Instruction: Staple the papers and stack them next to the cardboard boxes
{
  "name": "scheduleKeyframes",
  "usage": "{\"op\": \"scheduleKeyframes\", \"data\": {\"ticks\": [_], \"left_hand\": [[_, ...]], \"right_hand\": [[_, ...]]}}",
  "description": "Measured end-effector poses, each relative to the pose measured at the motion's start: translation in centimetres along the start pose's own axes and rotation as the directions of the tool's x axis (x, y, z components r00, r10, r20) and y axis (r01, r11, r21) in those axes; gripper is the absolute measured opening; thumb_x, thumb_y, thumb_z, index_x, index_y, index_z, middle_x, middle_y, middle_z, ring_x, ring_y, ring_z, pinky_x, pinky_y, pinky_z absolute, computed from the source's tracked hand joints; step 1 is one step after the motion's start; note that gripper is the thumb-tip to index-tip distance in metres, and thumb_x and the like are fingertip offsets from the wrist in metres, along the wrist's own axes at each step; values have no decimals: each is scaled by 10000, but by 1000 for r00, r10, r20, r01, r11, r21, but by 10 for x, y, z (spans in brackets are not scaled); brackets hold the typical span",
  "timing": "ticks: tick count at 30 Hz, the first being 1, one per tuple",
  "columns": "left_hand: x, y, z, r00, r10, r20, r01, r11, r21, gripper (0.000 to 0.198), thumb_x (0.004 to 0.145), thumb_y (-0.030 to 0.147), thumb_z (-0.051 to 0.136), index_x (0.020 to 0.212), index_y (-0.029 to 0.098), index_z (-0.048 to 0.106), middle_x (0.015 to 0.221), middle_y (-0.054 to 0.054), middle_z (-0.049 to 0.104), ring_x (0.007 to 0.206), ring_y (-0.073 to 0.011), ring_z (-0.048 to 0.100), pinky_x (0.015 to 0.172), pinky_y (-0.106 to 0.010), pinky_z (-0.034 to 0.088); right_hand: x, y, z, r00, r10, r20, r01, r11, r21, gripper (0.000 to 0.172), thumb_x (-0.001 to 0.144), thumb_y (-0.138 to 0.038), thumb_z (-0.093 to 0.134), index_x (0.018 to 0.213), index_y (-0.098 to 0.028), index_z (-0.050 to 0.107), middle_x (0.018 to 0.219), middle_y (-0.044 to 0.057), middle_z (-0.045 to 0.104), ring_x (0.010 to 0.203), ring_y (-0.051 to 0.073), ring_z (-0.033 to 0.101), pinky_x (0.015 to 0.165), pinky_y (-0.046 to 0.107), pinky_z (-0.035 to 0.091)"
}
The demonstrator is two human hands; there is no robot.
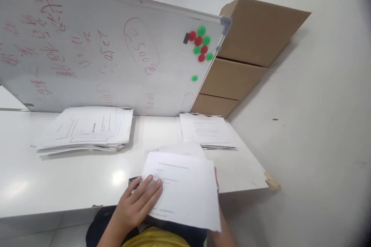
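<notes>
Left grip (139, 204): we're resting it, released, on the sheet (188, 189).
Right grip: hiding behind the sheet; we cannot tell.
Sheet: we're apparently steadying it; moving it calls for pinching.

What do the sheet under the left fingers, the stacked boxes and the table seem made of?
Sheet: matte white paper, by its thin edge and printed lines. Stacked boxes: apparently cardboard, matte brown with flat panels. Table: smooth, glossy white with bright reflections; perhaps laminate.
</notes>
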State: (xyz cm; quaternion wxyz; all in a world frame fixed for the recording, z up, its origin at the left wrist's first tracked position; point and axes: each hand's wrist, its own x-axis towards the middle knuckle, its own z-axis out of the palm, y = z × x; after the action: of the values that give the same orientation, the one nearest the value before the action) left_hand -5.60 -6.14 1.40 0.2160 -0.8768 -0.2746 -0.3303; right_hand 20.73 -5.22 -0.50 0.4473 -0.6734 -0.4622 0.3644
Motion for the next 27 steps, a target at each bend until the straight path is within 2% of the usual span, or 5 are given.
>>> {"op": "scheduleKeyframes", "data": {"ticks": [7, 14, 18, 22, 27], "left_hand": [[-28, -14, 13, 992, -27, 120, 32, 999, -39, 460, 913, 76, 447, 1357, 193, 477, 1356, -64, 551, 1350, -267, 390, 1070, -439, 437], [-23, 25, -2, 866, -402, 298, 484, 822, -299, 683, 859, 162, 472, 1496, 248, 243, 1549, -136, 201, 1427, -384, 125, 977, -574, 463], [4, 9, -5, 749, -658, 82, 608, 632, -480, 815, 916, 393, 456, 1515, 194, -60, 1577, -157, -35, 1437, -344, 119, 1028, -547, 423], [39, -34, 14, 818, -528, 229, 567, 672, -476, 569, 923, 402, 479, 1454, 269, 327, 1437, -101, 459, 1347, -282, 400, 1063, -490, 414], [47, -52, 37, 804, -505, 314, 588, 589, -554, 375, 949, 412, 410, 1208, 239, 619, 1236, -67, 643, 1210, -260, 557, 985, -418, 488]], "right_hand": [[2, 6, -4, 926, 92, 367, -270, 840, 470, 637, 630, -625, 731, 1094, -195, 661, 1039, 134, 729, 975, 336, 672, 888, 498, 497], [3, -12, -14, 986, 52, 160, -98, 949, 300, 446, 666, -541, 742, 910, -168, 739, 916, 111, 755, 883, 325, 689, 763, 423, 556], [5, -38, -39, 997, -64, -42, 73, 962, 262, 308, 729, -487, 700, 827, -200, 752, 847, 80, 756, 876, 316, 681, 781, 418, 540], [15, -48, -36, 951, -274, -143, 304, 912, 274, 217, 793, -421, 646, 827, -231, 746, 937, 58, 747, 993, 297, 650, 887, 427, 500], [33, -22, -5, 947, -5, -320, 135, 913, 386, 411, 729, -494, 690, 924, -133, 713, 919, 129, 747, 915, 322, 675, 821, 450, 525]]}}
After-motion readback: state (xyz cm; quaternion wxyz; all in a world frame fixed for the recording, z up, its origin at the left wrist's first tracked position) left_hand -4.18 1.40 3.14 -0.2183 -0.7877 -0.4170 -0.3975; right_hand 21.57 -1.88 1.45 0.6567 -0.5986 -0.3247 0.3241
